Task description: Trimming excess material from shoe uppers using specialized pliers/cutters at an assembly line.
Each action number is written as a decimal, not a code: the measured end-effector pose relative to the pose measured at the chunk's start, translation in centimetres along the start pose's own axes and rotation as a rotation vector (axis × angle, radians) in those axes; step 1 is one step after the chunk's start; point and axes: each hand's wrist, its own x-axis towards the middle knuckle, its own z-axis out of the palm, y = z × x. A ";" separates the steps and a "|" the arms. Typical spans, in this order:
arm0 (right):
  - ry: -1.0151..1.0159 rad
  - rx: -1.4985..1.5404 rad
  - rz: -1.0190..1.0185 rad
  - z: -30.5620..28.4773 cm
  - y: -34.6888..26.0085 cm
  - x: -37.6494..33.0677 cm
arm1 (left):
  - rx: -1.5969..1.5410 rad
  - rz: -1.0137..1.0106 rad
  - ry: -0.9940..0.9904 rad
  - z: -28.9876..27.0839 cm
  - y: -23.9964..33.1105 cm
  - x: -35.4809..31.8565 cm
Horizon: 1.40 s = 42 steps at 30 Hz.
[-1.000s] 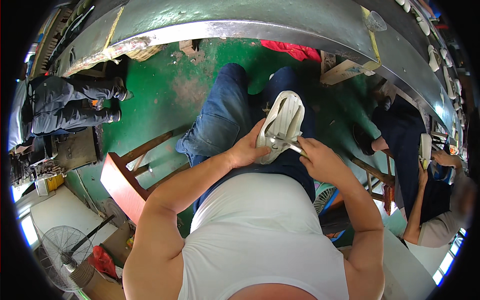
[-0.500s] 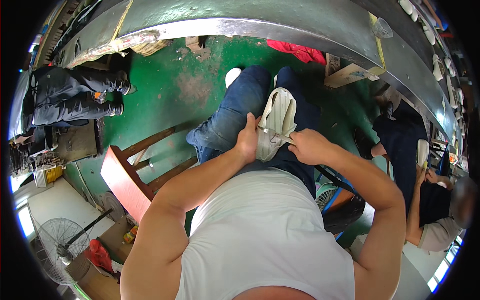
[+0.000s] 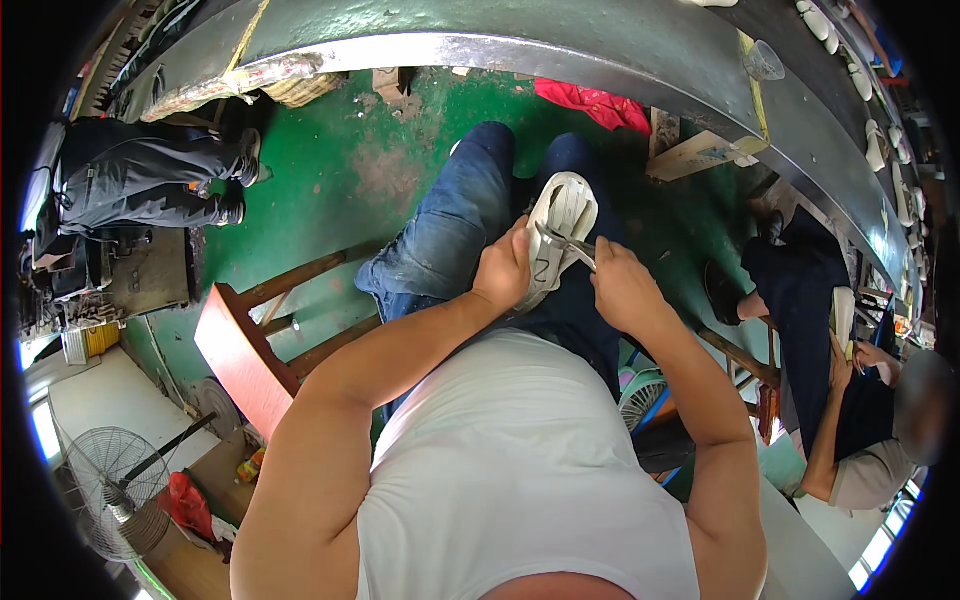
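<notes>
- The green floor [image 3: 310, 190] spreads out below and around everyone.
- The bench [image 3: 560, 35] runs across the top, its near edge shiny.
- The person wears a white top [image 3: 530, 460] and blue jeans [image 3: 430, 240].
- On the right, a co-worker [image 3: 870, 478] bends over a pale piece.
- On the left, dark trousers [image 3: 140, 165] show another co-worker's legs.
- A wooden chair [image 3: 240, 350] stands left of the jeans.
- A fan [image 3: 122, 505] stands at lower left.
- A red cloth [image 3: 590, 103] lies just below the bench's edge.
- The shoe [image 3: 547, 262], pale, with a dark mark on its near end, is held over the lap.
- The left hand [image 3: 505, 268] grasps the shoe's left side.
- The right hand [image 3: 625, 287] is closed around the tool's handle.
- The tool [image 3: 574, 243], metal, reaches across the shoe, its curved head near the left hand.
</notes>
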 end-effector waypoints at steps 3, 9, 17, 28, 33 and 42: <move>-0.167 -0.051 0.103 -0.4 -0.4 0.9 | 0.105 0.232 0.006 -0.5 -0.3 -0.2; -0.257 0.124 0.126 0.7 3.1 -0.6 | 0.439 0.413 -0.215 -1.7 1.2 -0.4; -0.013 0.554 0.197 -1.2 3.0 3.1 | 0.665 0.254 -0.486 -3.2 5.3 1.2; -0.235 0.432 0.181 -0.4 2.3 2.2 | 0.053 -0.114 -0.273 -2.8 -1.0 -2.3; -0.347 0.315 0.132 1.5 -0.3 0.6 | 0.117 -0.069 -0.379 -3.2 -0.2 -1.3; -0.280 0.650 0.216 2.8 0.6 -1.5 | 0.388 -0.103 -0.578 -3.9 2.8 -0.8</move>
